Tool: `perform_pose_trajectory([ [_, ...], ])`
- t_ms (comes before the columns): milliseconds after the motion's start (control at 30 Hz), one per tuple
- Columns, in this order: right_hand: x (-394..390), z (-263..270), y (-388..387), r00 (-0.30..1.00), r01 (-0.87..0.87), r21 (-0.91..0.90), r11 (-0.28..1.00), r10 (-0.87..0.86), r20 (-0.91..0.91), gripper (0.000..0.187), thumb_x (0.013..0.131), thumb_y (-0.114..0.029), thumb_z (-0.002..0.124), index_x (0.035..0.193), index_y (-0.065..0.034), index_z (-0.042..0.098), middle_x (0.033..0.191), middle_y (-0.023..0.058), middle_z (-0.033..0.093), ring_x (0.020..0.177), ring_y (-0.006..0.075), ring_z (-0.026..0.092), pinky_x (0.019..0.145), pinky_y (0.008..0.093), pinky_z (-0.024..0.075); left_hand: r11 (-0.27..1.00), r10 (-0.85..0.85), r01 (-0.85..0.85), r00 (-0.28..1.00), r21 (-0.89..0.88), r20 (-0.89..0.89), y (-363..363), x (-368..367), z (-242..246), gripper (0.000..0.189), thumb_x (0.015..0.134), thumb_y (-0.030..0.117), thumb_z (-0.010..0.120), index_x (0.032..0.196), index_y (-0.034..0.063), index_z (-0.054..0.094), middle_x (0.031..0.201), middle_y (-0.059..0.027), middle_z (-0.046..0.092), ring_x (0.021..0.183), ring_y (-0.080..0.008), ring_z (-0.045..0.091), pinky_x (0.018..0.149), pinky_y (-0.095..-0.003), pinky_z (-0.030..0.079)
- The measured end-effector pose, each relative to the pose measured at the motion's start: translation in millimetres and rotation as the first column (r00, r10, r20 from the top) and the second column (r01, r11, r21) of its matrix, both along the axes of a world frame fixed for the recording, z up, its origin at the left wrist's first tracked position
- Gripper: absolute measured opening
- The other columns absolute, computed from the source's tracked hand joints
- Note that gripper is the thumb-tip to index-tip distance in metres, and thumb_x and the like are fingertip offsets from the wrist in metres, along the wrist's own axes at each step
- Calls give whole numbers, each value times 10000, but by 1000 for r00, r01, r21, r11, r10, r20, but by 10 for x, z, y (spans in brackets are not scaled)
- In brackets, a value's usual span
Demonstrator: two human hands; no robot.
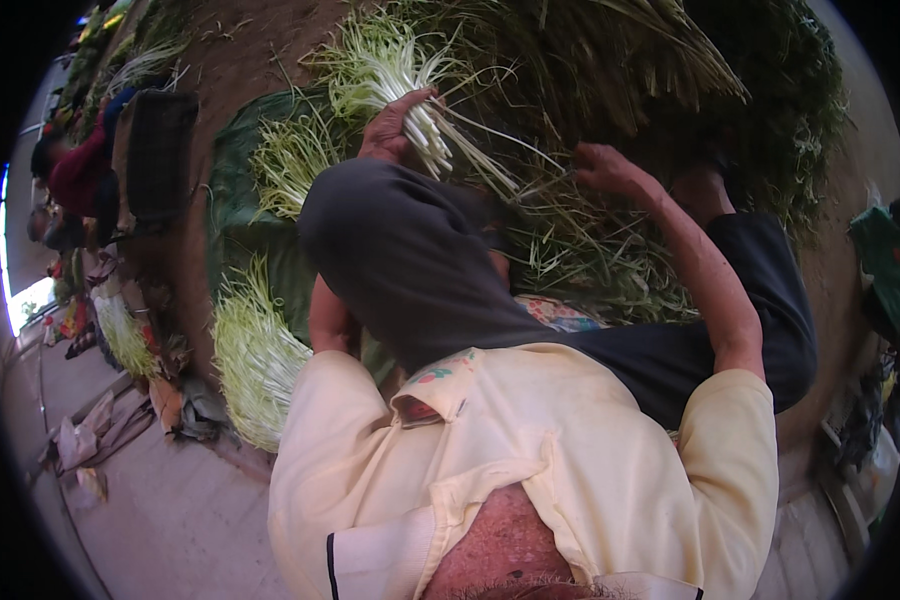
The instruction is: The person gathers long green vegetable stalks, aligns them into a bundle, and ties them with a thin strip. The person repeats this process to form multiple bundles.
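My left hand (391, 129) is closed around a bunch of pale leafy stalks (420, 124), with the white stem ends pointing down and right and the yellow-green leaves up and left. My right hand (604, 169) is to the right, its fingers curled at the end of one long thin stalk (506, 135) that runs back to the bunch. Below the hands lies a heap of loose green leaves and stalks (592, 255). Left of my raised knee is a smaller pile of yellow-green stalks (292, 161).
A large bundle of pale stalks (259, 360) lies at my left side, by a green sheet (229, 202). Dried stalks (645, 60) and dark greens (787, 112) are heaped ahead. At far left, a person in red (79, 176) sits near a black crate (163, 156).
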State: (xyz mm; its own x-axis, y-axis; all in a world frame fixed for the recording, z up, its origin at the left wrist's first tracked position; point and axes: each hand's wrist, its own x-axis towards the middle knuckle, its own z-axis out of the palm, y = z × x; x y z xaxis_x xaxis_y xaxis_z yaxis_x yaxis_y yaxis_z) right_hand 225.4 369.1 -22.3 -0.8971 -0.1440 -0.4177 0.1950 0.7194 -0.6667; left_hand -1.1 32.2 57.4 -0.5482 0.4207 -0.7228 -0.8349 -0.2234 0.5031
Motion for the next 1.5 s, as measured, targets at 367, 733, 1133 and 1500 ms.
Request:
perform_pose_trajectory([
  [367,-654,332,-1264,974,169,-732,660,-227,21,777,1098,-704,348,1379,-29,613,1172,103,734,1104,191,679,992,350,531,993,81,-76,996,95,-43,-38,-162,-24,336,910,35,831,1207,-31,689,1001,-151,767,767,-244,761,619,-350,661],
  [733,-366,995,-1020,939,337,-857,390,-203,277,401,1156,-485,465,999,-144,605,773,-85,512,646,23,447,568,229,358,981,73,-52,991,186,-108,55,-663,145,229,992,71,756,1186,-15,668,1037,-137,743,782,-232,752,639,-329,674],
  [1133,-946,1395,-851,864,329,-810,486,-502,49,350,1152,-428,526,1223,-110,653,790,-110,476,662,12,402,618,209,396,905,135,-83,986,416,-96,-201,-705,359,324,1019,29,683,1300,-84,566,1416,-253,639,1301,-389,649,758,-325,702],
  [1500,-1089,795,-1887,946,315,-706,634,-266,183,460,1163,-368,424,1051,10,662,824,66,621,768,169,547,719,377,461,986,-53,70,993,151,-110,-414,523,128,428,1035,310,738,1382,64,689,1119,-86,767,883,-193,760,757,-352,629],
])
